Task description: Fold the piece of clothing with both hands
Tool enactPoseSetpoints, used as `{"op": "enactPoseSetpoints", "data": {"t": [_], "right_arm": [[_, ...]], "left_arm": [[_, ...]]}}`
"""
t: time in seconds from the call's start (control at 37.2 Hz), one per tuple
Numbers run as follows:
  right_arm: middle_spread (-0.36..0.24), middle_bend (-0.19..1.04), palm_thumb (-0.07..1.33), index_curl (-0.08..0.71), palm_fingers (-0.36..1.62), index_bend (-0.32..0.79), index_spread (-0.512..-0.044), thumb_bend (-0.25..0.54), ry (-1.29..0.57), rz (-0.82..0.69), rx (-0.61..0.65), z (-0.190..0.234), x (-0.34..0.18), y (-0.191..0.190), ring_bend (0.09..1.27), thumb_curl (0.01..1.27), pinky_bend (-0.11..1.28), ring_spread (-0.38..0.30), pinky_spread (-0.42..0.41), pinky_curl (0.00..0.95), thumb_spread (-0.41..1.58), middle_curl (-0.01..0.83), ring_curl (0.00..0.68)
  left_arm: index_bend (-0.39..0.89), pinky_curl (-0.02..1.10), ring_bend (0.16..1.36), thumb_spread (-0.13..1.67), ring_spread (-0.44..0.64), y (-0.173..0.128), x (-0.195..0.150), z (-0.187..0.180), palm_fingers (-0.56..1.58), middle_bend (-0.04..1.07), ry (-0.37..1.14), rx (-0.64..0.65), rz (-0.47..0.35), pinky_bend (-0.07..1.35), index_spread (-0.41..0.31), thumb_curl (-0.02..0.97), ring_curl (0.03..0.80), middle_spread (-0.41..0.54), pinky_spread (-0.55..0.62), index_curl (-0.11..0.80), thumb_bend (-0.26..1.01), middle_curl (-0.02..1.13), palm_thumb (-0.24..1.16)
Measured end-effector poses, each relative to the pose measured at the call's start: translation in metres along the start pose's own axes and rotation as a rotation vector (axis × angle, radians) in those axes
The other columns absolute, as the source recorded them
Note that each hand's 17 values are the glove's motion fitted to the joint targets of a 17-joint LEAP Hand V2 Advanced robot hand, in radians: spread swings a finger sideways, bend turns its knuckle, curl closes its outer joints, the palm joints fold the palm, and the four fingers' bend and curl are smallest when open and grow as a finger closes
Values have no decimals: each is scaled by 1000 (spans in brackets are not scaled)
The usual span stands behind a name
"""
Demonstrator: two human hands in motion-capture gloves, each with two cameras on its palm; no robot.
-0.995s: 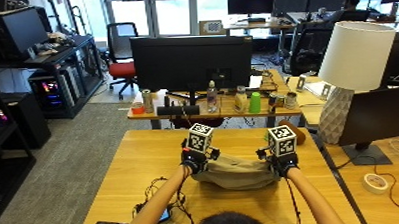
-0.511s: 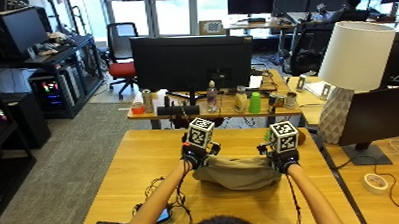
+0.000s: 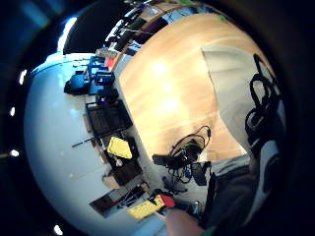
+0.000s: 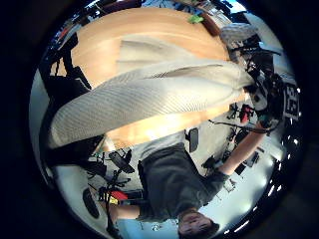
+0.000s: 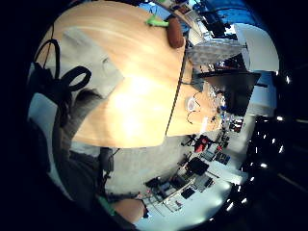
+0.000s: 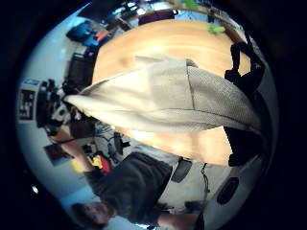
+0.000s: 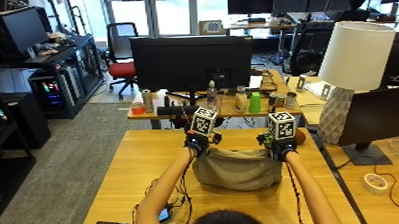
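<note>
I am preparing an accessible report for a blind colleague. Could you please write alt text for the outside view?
A person at a wooden table holds up a beige piece of clothing by its far edge, left hand and right hand each gripping a corner, while its near part lies on the table. Behind stand a black monitor and a white lamp.

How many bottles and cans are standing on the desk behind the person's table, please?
5 show: a can at the left, a clear bottle, a yellowish bottle, a green bottle, and a can at the right. The monitor may hide others.
</note>
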State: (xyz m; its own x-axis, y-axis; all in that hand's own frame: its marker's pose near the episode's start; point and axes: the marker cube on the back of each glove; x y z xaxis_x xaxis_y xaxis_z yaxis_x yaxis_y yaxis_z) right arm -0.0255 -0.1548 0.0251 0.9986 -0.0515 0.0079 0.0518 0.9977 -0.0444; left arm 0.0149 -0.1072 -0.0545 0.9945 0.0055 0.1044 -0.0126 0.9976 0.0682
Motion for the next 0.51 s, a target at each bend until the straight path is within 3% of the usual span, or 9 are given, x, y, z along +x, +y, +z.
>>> {"op": "enactPoseSetpoints", "data": {"t": [0.3, 0.43, 0.51], "right_arm": [[-129, 331, 1160, 424, 1291, 167, -262, -13, 7, 122, -158, 2, 14, -61, 643, 335, 628, -212, -321, 414, 957, 505, 461], [-134, 327, 1159, 425, 1289, 168, -262, -13, -44, 151, -199, -23, -7, -26, 634, 331, 630, -212, -319, 414, 967, 504, 462], [-135, 326, 1159, 423, 1285, 167, -262, -13, -67, 138, -204, -23, -8, -27, 632, 330, 628, -212, -314, 416, 971, 505, 464]], "left_arm": [[174, 380, 506, 1056, -387, -75, -3, -15, 1301, 276, -4, 4, -99, 611, -330, 283, 408, -349, -540, 452, -19, 499, 773], [175, 381, 498, 1063, -388, -43, -2, -20, 1299, 278, 31, -114, -207, 612, -331, 281, 407, -348, -539, 452, -18, 500, 772], [172, 381, 499, 1066, -388, -50, -2, -14, 1297, 275, 81, -120, -205, 613, -329, 281, 407, -347, -538, 451, -18, 499, 772]]}}
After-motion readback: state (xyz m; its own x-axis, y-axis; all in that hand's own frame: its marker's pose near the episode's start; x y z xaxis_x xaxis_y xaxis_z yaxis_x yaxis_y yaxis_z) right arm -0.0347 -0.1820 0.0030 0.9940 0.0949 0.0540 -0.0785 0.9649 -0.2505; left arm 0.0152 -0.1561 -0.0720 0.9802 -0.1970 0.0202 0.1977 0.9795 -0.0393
